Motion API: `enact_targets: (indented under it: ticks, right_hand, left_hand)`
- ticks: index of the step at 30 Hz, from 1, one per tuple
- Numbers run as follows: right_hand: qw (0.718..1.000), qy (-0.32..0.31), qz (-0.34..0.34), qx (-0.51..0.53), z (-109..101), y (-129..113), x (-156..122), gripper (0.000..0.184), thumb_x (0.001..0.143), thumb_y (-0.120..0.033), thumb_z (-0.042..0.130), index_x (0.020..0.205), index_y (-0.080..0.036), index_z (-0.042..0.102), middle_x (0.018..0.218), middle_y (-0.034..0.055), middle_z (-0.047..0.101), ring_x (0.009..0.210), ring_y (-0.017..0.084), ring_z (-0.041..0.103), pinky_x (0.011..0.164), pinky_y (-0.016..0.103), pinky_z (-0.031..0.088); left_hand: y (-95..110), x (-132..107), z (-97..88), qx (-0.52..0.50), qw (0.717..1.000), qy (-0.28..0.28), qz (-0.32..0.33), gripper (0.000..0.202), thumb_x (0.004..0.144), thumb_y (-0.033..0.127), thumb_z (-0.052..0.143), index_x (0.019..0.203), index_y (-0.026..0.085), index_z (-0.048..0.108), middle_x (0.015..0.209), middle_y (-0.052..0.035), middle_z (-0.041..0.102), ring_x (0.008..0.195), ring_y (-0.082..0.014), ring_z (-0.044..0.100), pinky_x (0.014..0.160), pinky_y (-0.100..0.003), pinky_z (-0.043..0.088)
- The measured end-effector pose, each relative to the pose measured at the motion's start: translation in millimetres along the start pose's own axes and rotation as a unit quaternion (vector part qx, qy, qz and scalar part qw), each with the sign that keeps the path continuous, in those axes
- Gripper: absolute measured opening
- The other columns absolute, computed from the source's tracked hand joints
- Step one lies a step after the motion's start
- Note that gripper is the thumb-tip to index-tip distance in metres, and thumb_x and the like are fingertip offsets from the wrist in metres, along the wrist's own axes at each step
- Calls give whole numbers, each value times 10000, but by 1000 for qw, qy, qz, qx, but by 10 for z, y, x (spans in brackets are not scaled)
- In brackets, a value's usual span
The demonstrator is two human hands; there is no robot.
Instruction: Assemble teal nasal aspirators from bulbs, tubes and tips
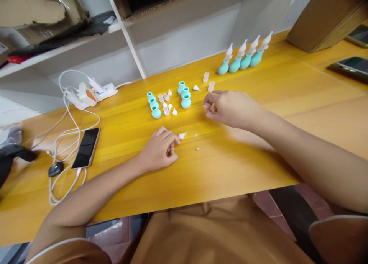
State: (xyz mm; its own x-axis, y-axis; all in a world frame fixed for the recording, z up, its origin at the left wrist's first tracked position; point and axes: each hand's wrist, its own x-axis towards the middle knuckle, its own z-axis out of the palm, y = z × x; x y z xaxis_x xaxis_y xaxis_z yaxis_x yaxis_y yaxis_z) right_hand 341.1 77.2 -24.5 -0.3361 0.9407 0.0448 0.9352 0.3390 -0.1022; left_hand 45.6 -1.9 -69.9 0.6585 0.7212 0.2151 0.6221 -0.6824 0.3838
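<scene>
My right hand (pixel 230 107) is closed in a pinch on a clear plastic connector tube (pixel 206 105) above the table. My left hand (pixel 158 149) rests on the tabletop, its fingers curled around a small clear piece (pixel 169 149) that they mostly hide. Just beside its fingertips lies a white nozzle tip (pixel 182 135). A tiny clear ring (pixel 196 135) and a tiny clear plug (pixel 197 148) lie between the hands. Beyond them, three teal bulbs (pixel 186 101) stand in a row, with another nozzle tip (pixel 196 88) and two connector tubes (pixel 211 86) to their right.
Three more teal bulbs (pixel 156 112) stand left of loose white tips and clear tubes (pixel 166 110). Several assembled bulb aspirators (pixel 235 64) line the back edge. A phone (pixel 86 148), white cables (pixel 75 126) and a power strip (pixel 107 91) occupy the left; a cardboard box (pixel 322 22) stands right.
</scene>
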Motion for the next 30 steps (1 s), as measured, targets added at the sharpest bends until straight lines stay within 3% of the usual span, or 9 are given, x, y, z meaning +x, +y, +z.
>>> enact_targets:
  ticks: [11, 13, 16, 20, 26, 30]
  right_hand:
    - [1000, 16, -11, 20, 46, -5, -4, 310, 934, -330, 606, 1189, -213, 735, 1145, 109, 794, 937, 306, 743, 730, 339, 460]
    - [997, 26, -27, 62, 50, -12, -4, 278, 916, -307, 624, 1148, -210, 740, 1116, 101, 799, 922, 291, 744, 749, 343, 485]
    - [975, 20, -77, 205, 58, -51, -13, 203, 899, -287, 653, 1063, -205, 739, 1060, 84, 805, 886, 245, 741, 813, 345, 536]
    - [890, -50, -127, 436, 130, -177, -62, 207, 907, -365, 708, 1042, -208, 708, 941, 47, 781, 806, 184, 712, 756, 306, 566]
    - [700, -210, -138, 669, 291, -432, -215, 350, 950, -380, 792, 1204, -179, 658, 1016, 69, 771, 784, 156, 759, 535, 213, 548]
    - [639, -252, -150, 711, 354, -527, -292, 382, 1006, -414, 780, 1262, -177, 625, 1162, 102, 757, 891, 192, 815, 541, 202, 590]
  left_hand:
    - [-5, 17, 12, -19, 999, 21, 28, 241, 830, 81, 646, 1022, 223, 618, 876, -11, 677, 926, -232, 548, 900, -373, 486]
    - [-8, 20, 17, -24, 999, 31, 37, 240, 835, 76, 648, 1020, 224, 619, 864, -9, 678, 921, -228, 550, 892, -367, 494]
    - [-4, 20, 19, -35, 996, 55, 58, 233, 833, 70, 658, 1000, 228, 621, 837, -3, 665, 880, -211, 556, 859, -354, 507]
    - [-3, -2, 16, -91, 987, 116, 68, 214, 832, 48, 660, 953, 223, 634, 848, 2, 654, 817, -164, 596, 759, -302, 511]
    - [-21, -51, 47, -214, 947, 232, 66, 161, 865, 94, 733, 946, 222, 680, 866, -7, 688, 759, -138, 657, 706, -293, 559]
    - [-5, -60, 53, -241, 933, 256, 77, 169, 896, 122, 803, 991, 230, 715, 890, -25, 726, 808, -155, 700, 748, -320, 593]
